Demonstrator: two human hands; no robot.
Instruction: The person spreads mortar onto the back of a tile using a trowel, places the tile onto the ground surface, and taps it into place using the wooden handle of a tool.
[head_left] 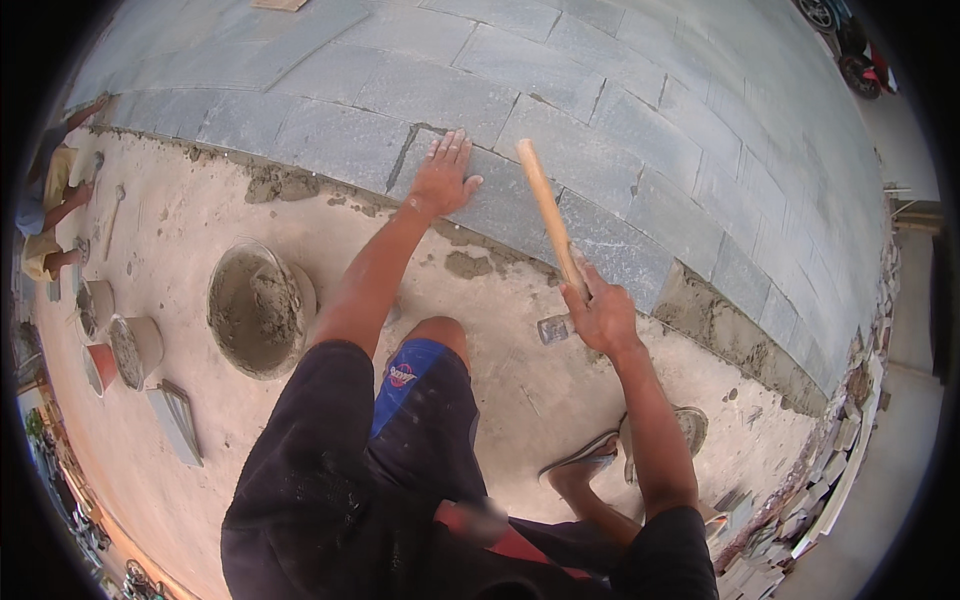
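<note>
My left hand (442,180) lies flat, fingers spread, on a grey stone tile (505,205) at the near edge of the tiled floor. Dust whitens its fingertips. To the right, my right hand (605,315) is wrapped round a wooden-handled hammer (548,205), close to its head. The handle points up and away over the tiles, while the blocky greyish head shows beside my fingers on the near side. Right of that tile sits another grey tile (615,255), followed by an uncovered strip of wet mortar (735,335) along the edge.
A bucket of mortar (306,290) stands left of my knee. Smaller buckets (145,345) and a stack of tiles (175,425) are farther left. At the far left a co-worker (50,200) crouches by the tile edge. Another round container (692,428) is partly behind my right forearm.
</note>
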